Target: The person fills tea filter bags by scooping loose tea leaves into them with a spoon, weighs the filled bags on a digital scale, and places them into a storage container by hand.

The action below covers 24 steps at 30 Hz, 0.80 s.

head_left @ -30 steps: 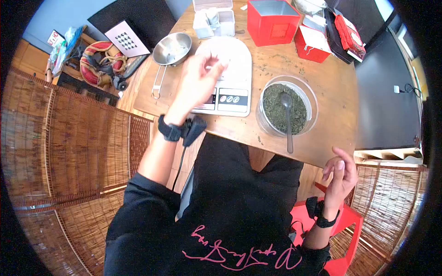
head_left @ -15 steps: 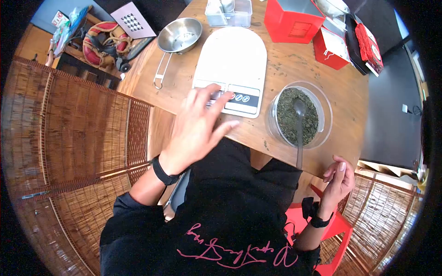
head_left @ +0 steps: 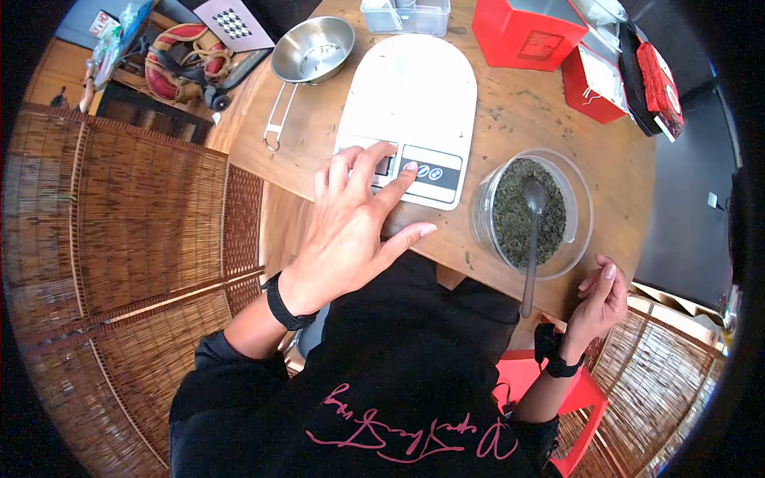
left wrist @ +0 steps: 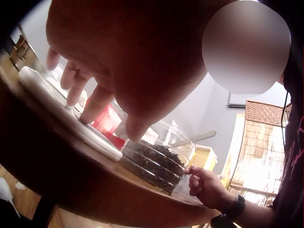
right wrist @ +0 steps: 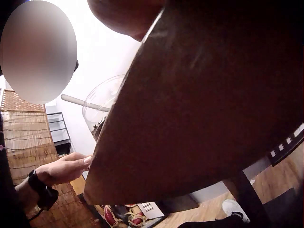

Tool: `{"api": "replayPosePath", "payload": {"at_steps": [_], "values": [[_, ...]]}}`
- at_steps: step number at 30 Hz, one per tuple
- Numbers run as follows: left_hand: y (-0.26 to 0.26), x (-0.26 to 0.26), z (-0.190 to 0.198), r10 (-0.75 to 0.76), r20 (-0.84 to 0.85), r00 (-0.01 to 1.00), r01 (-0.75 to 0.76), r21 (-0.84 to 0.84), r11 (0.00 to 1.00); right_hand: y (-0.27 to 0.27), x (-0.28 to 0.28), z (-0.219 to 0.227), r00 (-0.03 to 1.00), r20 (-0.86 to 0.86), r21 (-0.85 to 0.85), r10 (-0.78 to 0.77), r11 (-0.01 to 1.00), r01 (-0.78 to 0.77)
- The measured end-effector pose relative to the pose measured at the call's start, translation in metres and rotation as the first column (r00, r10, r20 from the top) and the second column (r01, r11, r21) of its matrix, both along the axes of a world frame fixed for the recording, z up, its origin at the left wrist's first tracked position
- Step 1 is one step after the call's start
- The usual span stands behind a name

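My left hand [head_left: 347, 227] reaches over the front of a white kitchen scale [head_left: 410, 95], fingers extended. Its index fingertip is at the buttons on the control strip [head_left: 446, 173], while the other fingers partly cover the display. The thumb points out over the table edge. To the right stands a clear round tub [head_left: 587, 211] of dark dried leaves [head_left: 516, 211], with a metal spoon [head_left: 531, 247] lying across it, its handle past the rim. My right hand [head_left: 603, 307] hangs loosely curled by the table's right front edge, holding nothing.
A steel pan [head_left: 319, 48] with a long wire handle sits left of the scale. Behind are a clear plastic box [head_left: 426, 20], a large red box [head_left: 526, 36] and a smaller red box [head_left: 594, 84]. Leaf bits dot the wooden table [head_left: 613, 171]. A red chair [head_left: 590, 390] stands low right.
My left hand has come back from above the weighing plate to the control strip, its index finger now at the buttons. The right hand stays by the table edge; the head view has shifted.
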<state>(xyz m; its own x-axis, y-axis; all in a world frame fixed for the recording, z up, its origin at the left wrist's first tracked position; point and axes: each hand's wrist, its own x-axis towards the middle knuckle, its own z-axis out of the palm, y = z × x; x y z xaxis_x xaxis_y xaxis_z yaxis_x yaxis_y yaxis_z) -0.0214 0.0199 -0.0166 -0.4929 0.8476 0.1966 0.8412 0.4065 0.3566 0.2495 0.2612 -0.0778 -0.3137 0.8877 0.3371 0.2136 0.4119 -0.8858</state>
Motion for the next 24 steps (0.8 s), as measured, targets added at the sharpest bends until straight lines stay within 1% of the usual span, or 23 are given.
{"api": "replayPosePath", "payload": {"at_steps": [2,7,9,12,16,19,22,24], "values": [[0.000,0.000,0.001,0.004,0.013,1.000,-0.004,-0.009,1.000,0.001,0.000,0.001,1.000,-0.003,-0.006,0.001,1.000,-0.001],[0.002,0.002,0.001,0.011,-0.031,0.999,-0.011,-0.019,1.000,0.002,0.003,-0.004,1.000,-0.027,0.014,-0.006,1.000,0.007],[0.003,0.004,0.000,0.016,-0.036,0.999,-0.017,-0.013,1.000,0.000,0.005,-0.003,0.999,-0.019,-0.005,0.041,0.999,-0.041],[0.002,0.007,-0.002,0.028,-0.049,0.998,-0.029,-0.011,1.000,-0.003,0.002,-0.001,1.000,0.001,-0.005,0.005,1.000,-0.005],[0.002,0.012,-0.003,0.052,-0.081,0.995,-0.054,-0.016,0.998,-0.001,0.000,-0.003,1.000,-0.021,0.017,0.021,1.000,-0.020],[0.003,0.014,-0.003,0.057,-0.085,0.995,-0.058,-0.009,0.998,-0.002,0.001,-0.002,1.000,-0.006,0.029,0.028,0.999,-0.027],[0.004,0.015,0.000,0.051,-0.081,0.995,-0.051,0.001,0.999,0.000,0.000,-0.004,0.999,-0.038,0.024,0.014,1.000,-0.013],[0.005,0.016,0.001,0.050,-0.074,0.996,-0.050,0.012,0.999,-0.001,0.001,-0.004,0.999,-0.031,0.029,0.036,0.999,-0.035]]}}
